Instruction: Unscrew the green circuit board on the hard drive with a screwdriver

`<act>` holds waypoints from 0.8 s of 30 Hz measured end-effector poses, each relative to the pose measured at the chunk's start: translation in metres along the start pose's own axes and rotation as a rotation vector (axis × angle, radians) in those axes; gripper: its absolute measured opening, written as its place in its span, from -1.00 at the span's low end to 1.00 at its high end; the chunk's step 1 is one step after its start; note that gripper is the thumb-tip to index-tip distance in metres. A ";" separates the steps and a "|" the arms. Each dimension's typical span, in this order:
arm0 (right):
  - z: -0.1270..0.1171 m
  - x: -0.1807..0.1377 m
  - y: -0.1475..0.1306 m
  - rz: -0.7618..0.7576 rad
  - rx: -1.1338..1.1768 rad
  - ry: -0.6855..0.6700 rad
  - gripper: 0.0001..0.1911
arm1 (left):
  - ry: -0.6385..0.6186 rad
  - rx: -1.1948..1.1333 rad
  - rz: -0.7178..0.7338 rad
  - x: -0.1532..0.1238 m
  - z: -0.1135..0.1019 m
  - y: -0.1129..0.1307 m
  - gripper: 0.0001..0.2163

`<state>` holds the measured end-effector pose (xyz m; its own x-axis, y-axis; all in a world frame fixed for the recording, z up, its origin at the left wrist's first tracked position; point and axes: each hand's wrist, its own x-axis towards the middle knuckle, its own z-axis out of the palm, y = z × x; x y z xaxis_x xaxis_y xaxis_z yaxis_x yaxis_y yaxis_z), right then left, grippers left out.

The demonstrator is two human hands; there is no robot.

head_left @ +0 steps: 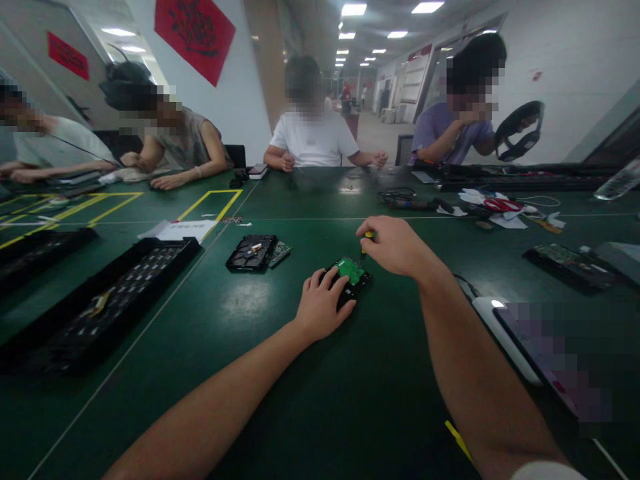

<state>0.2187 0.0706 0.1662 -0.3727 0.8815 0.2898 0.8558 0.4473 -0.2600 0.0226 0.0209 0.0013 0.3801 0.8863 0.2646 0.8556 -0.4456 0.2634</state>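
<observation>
Where the black drive (361, 287) lies: on the bench (280, 393), green board (351, 269) up.
Left hand (323, 305): fingers spread over it.
Right hand (394, 247): fingers clamped on a yellow screwdriver (369, 236).
Screwdriver: might slip, scratching the board, if the drive shifts.

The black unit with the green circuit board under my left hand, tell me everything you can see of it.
The black unit looks small, boxy and dark, perhaps metal or plastic. A bright green circuit board faces up on it. It lies on the dark green table, set at an angle. The left hand rests over its near-left part, hiding some of it. The screwdriver in the right hand points down at the board; contact is unclear.
</observation>
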 end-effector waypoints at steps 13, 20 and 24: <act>0.010 0.001 0.007 0.017 0.033 -0.033 -0.72 | 0.012 0.007 0.002 0.000 0.001 0.000 -0.45; 0.010 0.002 0.003 0.084 0.030 0.016 -0.79 | 0.019 0.012 0.007 -0.001 0.001 0.000 -0.45; 0.007 0.002 0.000 0.031 0.029 0.010 -0.82 | 0.025 0.012 0.016 -0.001 0.002 -0.001 -0.45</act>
<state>0.2152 0.0732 0.1602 -0.3424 0.8936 0.2902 0.8560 0.4240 -0.2957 0.0221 0.0208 -0.0008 0.3846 0.8758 0.2917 0.8540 -0.4576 0.2476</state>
